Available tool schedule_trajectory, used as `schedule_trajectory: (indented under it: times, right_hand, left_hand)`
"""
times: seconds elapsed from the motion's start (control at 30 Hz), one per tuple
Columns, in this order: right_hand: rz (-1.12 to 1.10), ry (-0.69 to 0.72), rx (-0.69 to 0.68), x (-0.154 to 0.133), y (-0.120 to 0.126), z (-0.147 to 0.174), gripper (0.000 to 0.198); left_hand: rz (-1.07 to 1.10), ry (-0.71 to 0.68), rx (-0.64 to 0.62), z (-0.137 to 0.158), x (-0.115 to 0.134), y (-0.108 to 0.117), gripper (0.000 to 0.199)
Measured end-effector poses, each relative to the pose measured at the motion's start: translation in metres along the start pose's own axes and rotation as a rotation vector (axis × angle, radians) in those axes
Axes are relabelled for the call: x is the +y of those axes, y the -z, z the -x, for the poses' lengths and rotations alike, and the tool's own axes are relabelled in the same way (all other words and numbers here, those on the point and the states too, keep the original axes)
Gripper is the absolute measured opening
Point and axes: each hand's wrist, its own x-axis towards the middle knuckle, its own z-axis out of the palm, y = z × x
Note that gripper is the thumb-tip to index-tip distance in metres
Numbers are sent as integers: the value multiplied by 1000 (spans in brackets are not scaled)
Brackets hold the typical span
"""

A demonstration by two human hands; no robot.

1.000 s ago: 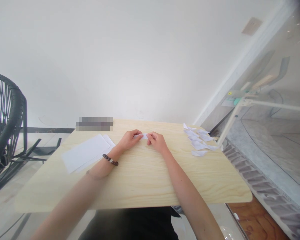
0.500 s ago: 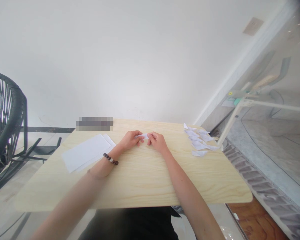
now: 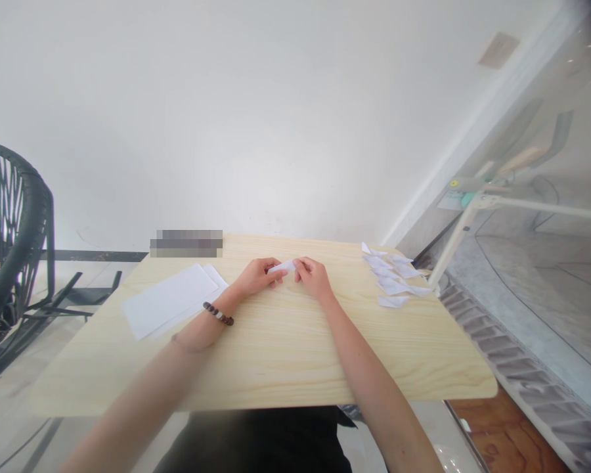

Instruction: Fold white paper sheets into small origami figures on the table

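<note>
Between my hands, over the far middle of the wooden table (image 3: 276,355), is a small folded strip of white paper (image 3: 286,265). My left hand (image 3: 257,276) pinches its left end between thumb and fingers. The right end is gripped by my right hand (image 3: 314,276), its thumb and forefinger closed on it. My fingers hide both ends of the strip. White paper sheets (image 3: 170,299) lie overlapping to the left of my left hand. Several folded white paper pieces (image 3: 391,272) with pointed ends lie grouped to the right of my right hand.
A blurred-out dark object (image 3: 187,244) is at the table's far left corner, close to the white wall (image 3: 276,118). A dark woven chair (image 3: 17,217) stands on the left. Beyond the table's right edge is a white metal frame (image 3: 458,240).
My right hand has shifted slightly to the right along the strip, and more of the paper shows between my hands. My left hand keeps nearly the same place.
</note>
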Motion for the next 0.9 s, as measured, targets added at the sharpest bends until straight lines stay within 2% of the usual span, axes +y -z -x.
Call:
schedule_trajectory:
  times: [0.3,0.4,0.67,0.9]
  right_hand:
    - [-10,-35,-58,5,-1,-2,32]
    - [2,-31,-70,4,-1,-1,32]
    - [24,-33,-5,1,0,0,32]
    - [21,-42,-4,0,0,0,34]
  left_hand:
    - [-69,19,0,1,5,3,35]
    - [-62,22,-36,1,5,3,32]
    - [-81,37,-61,0,4,3,34]
    - [-82,35,-52,0,6,3,33]
